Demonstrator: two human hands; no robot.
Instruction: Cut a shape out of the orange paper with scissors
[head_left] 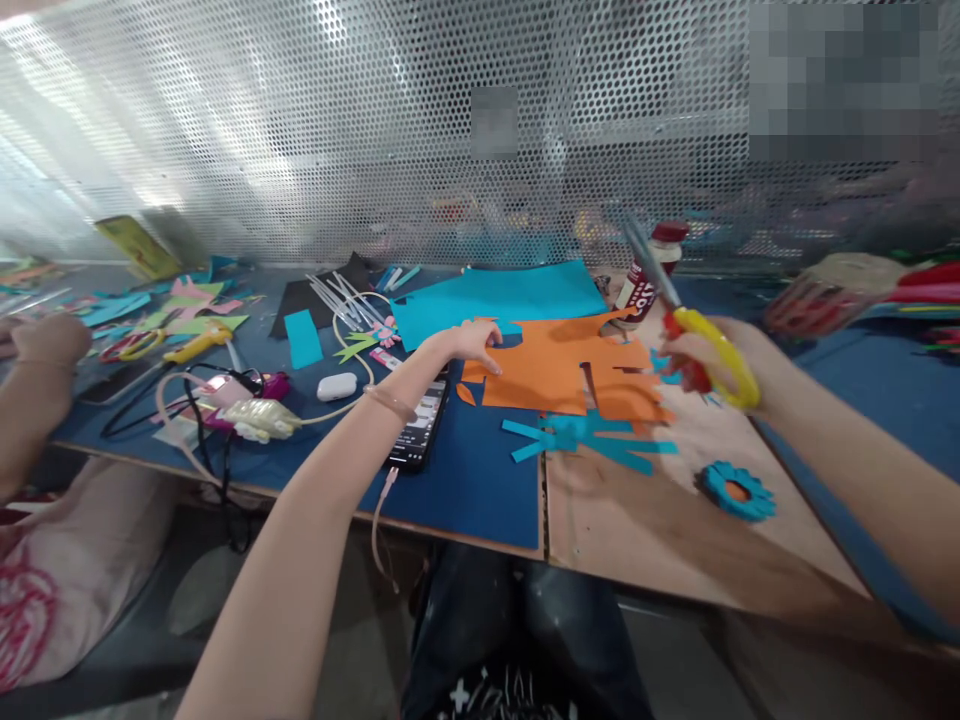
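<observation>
My left hand [474, 342] rests on the left end of an orange paper sheet [547, 360], thumb and fingers apart. This sheet has notches cut from its edges. Raised over the right side of the table, my right hand [709, 360] grips scissors [716, 350] with yellow and red handles, blades pointing up and left. Blue paper strips [577, 435] fan out partly under the orange sheet's near edge. Below my right hand lies a blue paper flower [739, 490] with an orange centre. A small orange leaf-shaped piece [466, 395] sits beside the sheet.
Behind are a large blue sheet [502, 295] and a dark red bottle [649, 275]. A phone [420, 430] lies under my left forearm, near a white earbud case [337, 387] and tangled cables [225, 440]. Another person's arm [45, 370] is at far left. A perforated metal panel [375, 130] stands behind.
</observation>
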